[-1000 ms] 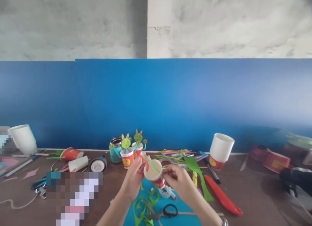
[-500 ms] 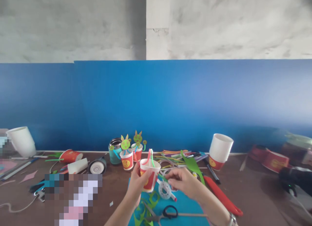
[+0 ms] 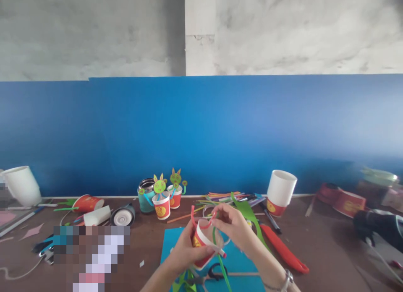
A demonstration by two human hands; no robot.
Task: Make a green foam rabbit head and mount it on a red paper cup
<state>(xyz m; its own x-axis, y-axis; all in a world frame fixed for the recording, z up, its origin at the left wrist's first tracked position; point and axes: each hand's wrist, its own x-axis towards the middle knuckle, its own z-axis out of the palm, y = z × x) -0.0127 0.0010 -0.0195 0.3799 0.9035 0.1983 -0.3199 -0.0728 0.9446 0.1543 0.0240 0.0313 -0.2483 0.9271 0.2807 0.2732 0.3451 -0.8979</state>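
- Tips cup [image 3: 200, 241] sideways and lower over blue paper [image 3: 171, 246] on tabletop [image 3: 317, 254] than a moment earlier.
- Clamps left hand [image 3: 185, 254] fingers round cup; pinches red strip [image 3: 193, 214] with right hand [image 3: 234, 229] fingers.
- Could crush cup or tear red strip loose by pulling hard.

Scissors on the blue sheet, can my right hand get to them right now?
Probably, but not freely: the right hand is busy pinching a red strip at the paper cup; the scissors lie just below it, handles uncovered.
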